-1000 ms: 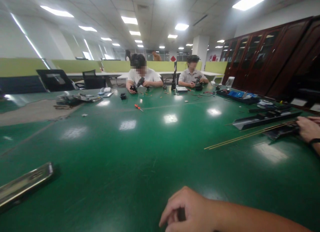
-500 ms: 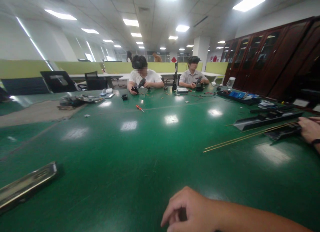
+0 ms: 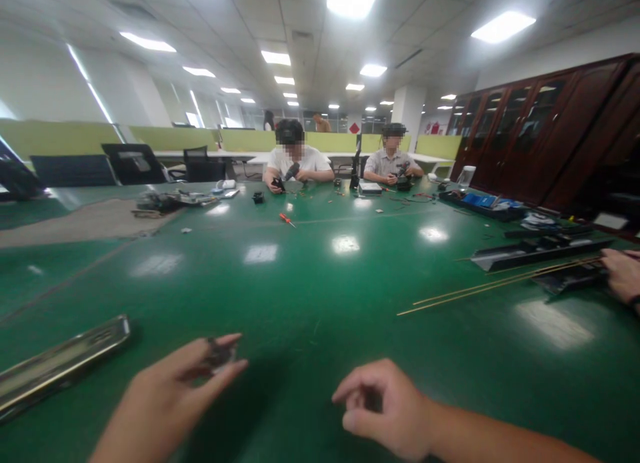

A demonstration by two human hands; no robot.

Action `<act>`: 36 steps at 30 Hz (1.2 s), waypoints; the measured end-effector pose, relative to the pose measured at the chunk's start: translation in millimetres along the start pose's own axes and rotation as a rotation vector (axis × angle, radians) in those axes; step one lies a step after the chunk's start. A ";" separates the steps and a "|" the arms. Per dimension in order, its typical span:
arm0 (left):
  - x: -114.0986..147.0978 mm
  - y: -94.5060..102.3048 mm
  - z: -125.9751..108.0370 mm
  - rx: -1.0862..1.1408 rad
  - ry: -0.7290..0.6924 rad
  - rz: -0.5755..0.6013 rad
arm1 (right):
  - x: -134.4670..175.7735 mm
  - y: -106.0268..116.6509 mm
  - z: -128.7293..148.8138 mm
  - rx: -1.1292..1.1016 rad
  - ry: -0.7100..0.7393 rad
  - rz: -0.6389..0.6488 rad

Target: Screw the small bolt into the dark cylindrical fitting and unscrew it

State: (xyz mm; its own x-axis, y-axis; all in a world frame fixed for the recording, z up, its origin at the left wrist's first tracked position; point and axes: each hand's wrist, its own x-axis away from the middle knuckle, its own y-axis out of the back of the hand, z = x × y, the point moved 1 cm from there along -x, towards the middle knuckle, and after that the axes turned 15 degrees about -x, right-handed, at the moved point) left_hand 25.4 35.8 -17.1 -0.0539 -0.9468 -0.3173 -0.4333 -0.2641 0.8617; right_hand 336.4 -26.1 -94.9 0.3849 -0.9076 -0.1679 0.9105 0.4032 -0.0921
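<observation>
My left hand (image 3: 165, 390) has come in over the green table (image 3: 300, 296) at the lower left. Between its thumb and fingers is a small piece (image 3: 220, 354), dark on top and pale or clear below, too blurred to name. Across from it, at the lower middle, my right hand (image 3: 383, 406) is loosely curled, a gap showing between thumb and forefinger, and nothing visible in it. A long shiny metal-edged tray-like part (image 3: 65, 363) lies left of my left hand.
A co-worker's hand (image 3: 623, 273) at the right edge holds thin brass-coloured rods (image 3: 470, 298) beside black channel-shaped parts (image 3: 535, 251). An orange screwdriver (image 3: 287, 219) lies mid-table. Two people (image 3: 300, 160) (image 3: 393, 160) work with power tools at the far side.
My left hand has entered from below with the small piece in its fingers. My right hand stays low in the middle, nearly unmoved. The view has tilted slightly upward.
</observation>
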 end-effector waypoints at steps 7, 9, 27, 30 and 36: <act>16.9 -57.9 -92.3 0.118 -0.370 0.155 | -3.6 7.3 11.6 -0.111 0.043 -0.104; 25.6 -61.5 -97.9 0.127 -0.473 0.150 | -3.6 5.7 10.7 -0.067 0.025 -0.066; 40.5 -81.3 -82.8 0.068 -0.885 0.036 | -2.7 1.6 14.2 0.352 0.043 0.001; 43.3 -85.6 -80.9 0.089 -0.870 0.073 | -3.1 1.3 14.3 0.351 0.052 -0.019; 47.4 -88.4 -78.7 0.166 -0.813 0.106 | -1.7 2.0 15.8 0.344 0.068 -0.042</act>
State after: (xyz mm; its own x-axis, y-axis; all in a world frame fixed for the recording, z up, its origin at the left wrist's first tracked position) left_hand 132.0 -0.1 -77.2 -0.7064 -0.5206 -0.4795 -0.5130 -0.0900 0.8536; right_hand 339.9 -25.5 -79.3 0.3454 -0.9080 -0.2369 0.9275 0.2919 0.2335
